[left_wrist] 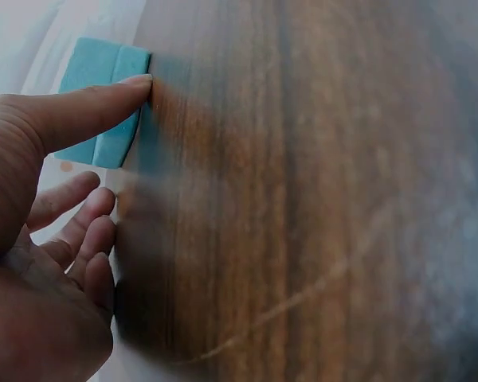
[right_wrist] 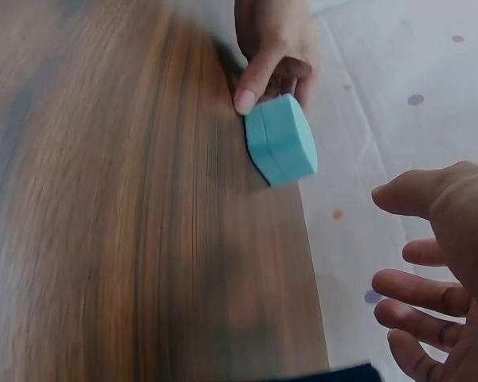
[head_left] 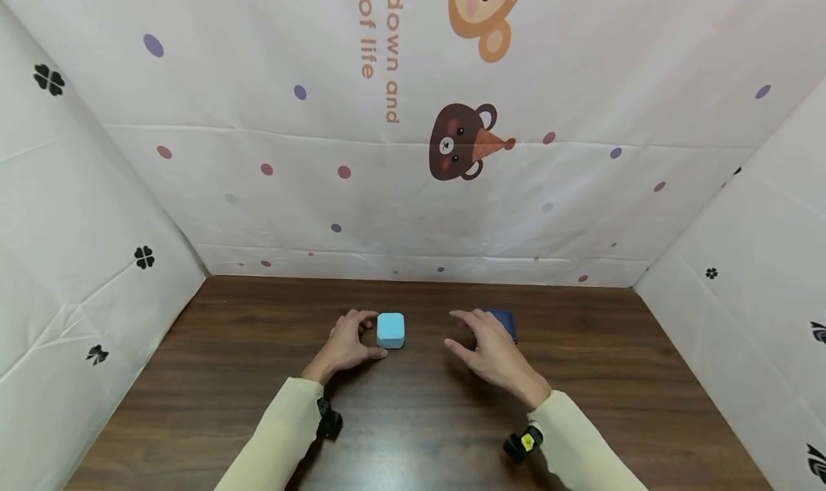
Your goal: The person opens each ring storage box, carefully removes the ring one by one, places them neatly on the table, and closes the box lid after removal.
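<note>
A small light blue box (head_left: 390, 330) with bevelled corners stands on the brown wooden table (head_left: 413, 419). A seam runs around its side in the right wrist view. My left hand (head_left: 345, 344) is at the box's left side, thumb at the near corner and index finger at the far one, the fingers loosely bent. In the left wrist view the thumb overlaps the box (left_wrist: 80, 68). To the right, my right hand (head_left: 493, 351) hovers with thumb and fingers spread, nothing between them. Partly hidden behind it lies a flat dark blue object (head_left: 505, 324).
A white patterned sheet (head_left: 258, 204) rises behind the table's far edge, and similar white sheets stand at left and right. Each wrist wears a small black camera, one (head_left: 330, 419) on the left and another (head_left: 519, 444) on the right.
</note>
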`<state>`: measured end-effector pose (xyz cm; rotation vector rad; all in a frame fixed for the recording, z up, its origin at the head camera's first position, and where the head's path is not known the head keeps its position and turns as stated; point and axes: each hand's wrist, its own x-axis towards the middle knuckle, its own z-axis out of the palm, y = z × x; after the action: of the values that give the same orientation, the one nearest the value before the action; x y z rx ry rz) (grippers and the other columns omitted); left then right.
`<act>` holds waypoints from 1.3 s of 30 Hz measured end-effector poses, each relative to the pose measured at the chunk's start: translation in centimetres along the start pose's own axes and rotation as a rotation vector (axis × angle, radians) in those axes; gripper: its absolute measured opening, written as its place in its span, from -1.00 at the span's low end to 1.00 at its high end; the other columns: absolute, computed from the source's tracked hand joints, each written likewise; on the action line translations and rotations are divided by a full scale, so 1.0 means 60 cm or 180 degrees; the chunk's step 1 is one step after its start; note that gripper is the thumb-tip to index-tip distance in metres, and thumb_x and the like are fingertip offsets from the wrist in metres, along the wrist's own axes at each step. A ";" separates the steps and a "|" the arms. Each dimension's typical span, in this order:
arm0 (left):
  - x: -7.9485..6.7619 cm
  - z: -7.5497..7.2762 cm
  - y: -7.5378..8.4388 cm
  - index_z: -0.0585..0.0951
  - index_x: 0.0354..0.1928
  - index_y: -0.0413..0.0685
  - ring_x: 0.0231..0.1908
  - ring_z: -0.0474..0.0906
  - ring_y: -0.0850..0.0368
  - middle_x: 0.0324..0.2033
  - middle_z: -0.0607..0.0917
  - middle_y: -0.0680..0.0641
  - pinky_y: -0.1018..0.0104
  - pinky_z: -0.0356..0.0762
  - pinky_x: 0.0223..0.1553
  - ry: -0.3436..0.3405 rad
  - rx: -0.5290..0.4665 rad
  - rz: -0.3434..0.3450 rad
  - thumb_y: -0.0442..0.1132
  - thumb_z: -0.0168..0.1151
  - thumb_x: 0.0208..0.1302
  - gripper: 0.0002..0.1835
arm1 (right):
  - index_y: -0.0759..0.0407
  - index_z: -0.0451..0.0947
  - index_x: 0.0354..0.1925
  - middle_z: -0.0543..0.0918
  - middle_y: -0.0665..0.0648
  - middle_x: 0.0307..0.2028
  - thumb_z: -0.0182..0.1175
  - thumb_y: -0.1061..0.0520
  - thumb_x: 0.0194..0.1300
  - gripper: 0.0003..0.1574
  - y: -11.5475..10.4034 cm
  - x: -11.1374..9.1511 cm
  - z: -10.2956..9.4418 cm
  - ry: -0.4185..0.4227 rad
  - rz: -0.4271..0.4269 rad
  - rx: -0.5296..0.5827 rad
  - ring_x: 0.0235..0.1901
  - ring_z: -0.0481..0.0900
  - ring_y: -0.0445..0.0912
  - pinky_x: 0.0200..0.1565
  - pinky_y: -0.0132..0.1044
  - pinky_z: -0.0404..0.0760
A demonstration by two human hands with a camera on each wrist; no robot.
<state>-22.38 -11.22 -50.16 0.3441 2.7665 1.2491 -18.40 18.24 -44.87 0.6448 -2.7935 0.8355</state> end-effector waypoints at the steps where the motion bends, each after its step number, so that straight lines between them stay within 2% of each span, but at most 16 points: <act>1: 0.000 0.000 0.000 0.56 0.28 -0.14 -0.09 0.39 -0.04 -0.12 0.55 -0.04 -0.11 0.26 0.04 -0.0006 -0.0029 -0.0010 -0.20 0.66 -0.01 -0.24 | 0.17 0.52 0.30 0.63 0.11 -0.10 0.39 -0.05 0.33 -0.34 -0.004 0.003 0.003 -0.0042 0.0001 0.0010 -0.12 0.55 -0.03 -0.12 -0.08 0.54; 11: 0.004 0.003 -0.004 0.61 0.22 -0.19 -0.03 0.39 -0.06 -0.08 0.57 -0.06 -0.11 0.19 0.05 -0.0011 -0.0165 -0.0114 -0.20 0.67 -0.02 -0.29 | 0.14 0.45 0.37 0.62 0.12 0.00 0.38 -0.14 0.33 -0.23 -0.032 0.042 0.043 -0.0507 0.0025 0.0129 0.02 0.53 -0.01 0.00 -0.02 0.55; 15: 0.005 0.003 -0.005 0.63 0.17 -0.20 -0.02 0.39 -0.07 -0.07 0.58 -0.07 -0.13 0.19 0.05 0.0022 -0.0186 -0.0121 -0.21 0.67 -0.03 -0.33 | 0.16 0.41 0.40 0.60 0.13 -0.01 0.40 -0.14 0.31 -0.17 -0.039 0.062 0.060 -0.0653 0.0043 0.0226 0.00 0.53 0.01 -0.01 0.00 0.55; 28: 0.011 0.004 -0.006 0.64 0.15 -0.19 -0.06 0.38 -0.05 -0.11 0.57 -0.04 -0.07 0.18 -0.01 -0.0036 -0.0169 -0.0143 -0.21 0.67 -0.03 -0.35 | 0.15 0.37 0.43 0.59 0.14 -0.07 0.51 -0.09 0.20 -0.04 -0.035 0.099 0.094 -0.0824 0.0137 0.0446 -0.13 0.52 -0.01 -0.09 -0.06 0.54; 35: 0.015 0.003 -0.006 0.64 0.17 -0.18 -0.08 0.37 -0.03 -0.13 0.57 -0.02 -0.03 0.17 -0.04 -0.0073 -0.0107 -0.0143 -0.18 0.69 -0.06 -0.31 | 0.12 0.39 0.43 0.59 0.13 -0.08 0.53 -0.05 0.18 -0.06 -0.024 0.108 0.103 -0.0872 0.0222 0.0551 -0.17 0.53 -0.05 -0.13 -0.10 0.56; 39: 0.016 0.003 -0.005 0.65 0.17 -0.17 -0.06 0.37 -0.03 -0.12 0.57 -0.03 -0.04 0.16 -0.03 -0.0074 -0.0124 -0.0155 -0.18 0.68 -0.05 -0.32 | 0.13 0.41 0.42 0.59 0.13 -0.08 0.52 -0.03 0.19 -0.09 -0.019 0.111 0.106 -0.0911 0.0181 0.0633 -0.16 0.53 -0.04 -0.13 -0.12 0.56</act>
<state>-23.36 -11.05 -50.49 0.2845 2.7101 1.2773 -24.02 11.49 -47.85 0.7746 -3.0183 1.1250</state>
